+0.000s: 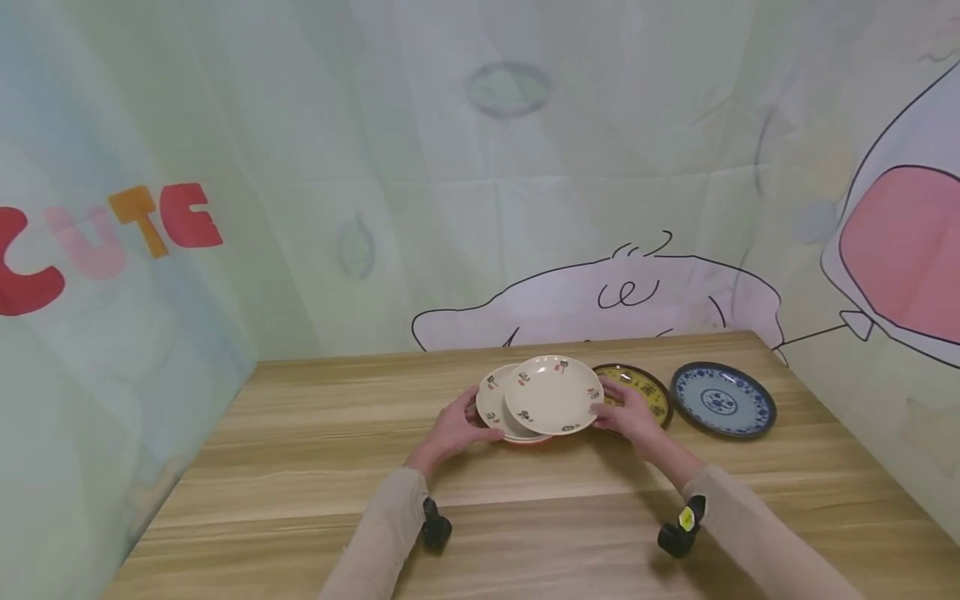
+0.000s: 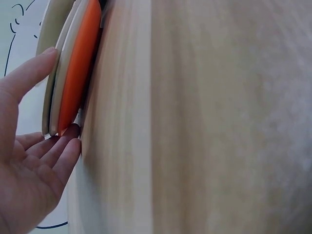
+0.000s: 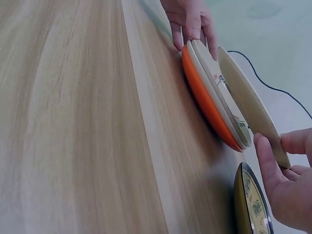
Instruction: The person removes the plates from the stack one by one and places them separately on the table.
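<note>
My right hand (image 1: pixel 633 417) pinches the right rim of a cream plate (image 1: pixel 555 396) with small printed motifs. In the right wrist view this plate is tilted, its far edge near the stack and its held edge clear of it. Below and left lies a stack of cream plates (image 1: pixel 491 408), whose lowest piece has an orange outside (image 2: pixel 80 68). At the stack's left edge, my left hand (image 1: pixel 453 429) holds the rims, thumb on the upper rim and fingers (image 2: pixel 67 153) around the side and below. The held plate hides much of the stack.
A yellow patterned plate with a dark rim (image 1: pixel 654 392) lies right of the stack, partly behind my right hand. Farther right is a blue-and-white floral plate (image 1: pixel 723 400). All stand on a wood-grain table (image 1: pixel 322 450), with a printed cloth backdrop (image 1: pixel 315 167) behind.
</note>
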Tool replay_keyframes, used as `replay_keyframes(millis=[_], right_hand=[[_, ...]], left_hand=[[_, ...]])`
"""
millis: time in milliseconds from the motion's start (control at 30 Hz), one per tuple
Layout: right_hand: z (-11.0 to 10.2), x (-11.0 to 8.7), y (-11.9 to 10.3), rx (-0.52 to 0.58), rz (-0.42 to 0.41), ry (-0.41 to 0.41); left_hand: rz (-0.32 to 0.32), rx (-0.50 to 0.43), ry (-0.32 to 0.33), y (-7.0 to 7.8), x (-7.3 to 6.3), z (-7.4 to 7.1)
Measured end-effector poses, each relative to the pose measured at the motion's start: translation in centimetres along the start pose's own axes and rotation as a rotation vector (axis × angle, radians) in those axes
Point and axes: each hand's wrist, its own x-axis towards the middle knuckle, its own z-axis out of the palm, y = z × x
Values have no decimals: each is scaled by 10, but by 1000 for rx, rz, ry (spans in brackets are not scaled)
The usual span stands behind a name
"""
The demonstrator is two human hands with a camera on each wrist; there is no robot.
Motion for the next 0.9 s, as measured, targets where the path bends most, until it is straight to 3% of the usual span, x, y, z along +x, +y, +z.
replay_keyframes(millis=[567, 900], right_hand=[[-34, -19, 6, 0, -58, 6], [-52, -33, 10, -77, -42, 18]], left_hand=[[-11, 19, 6, 1, -1, -1], [-10, 52, 13, 1, -1, -1]])
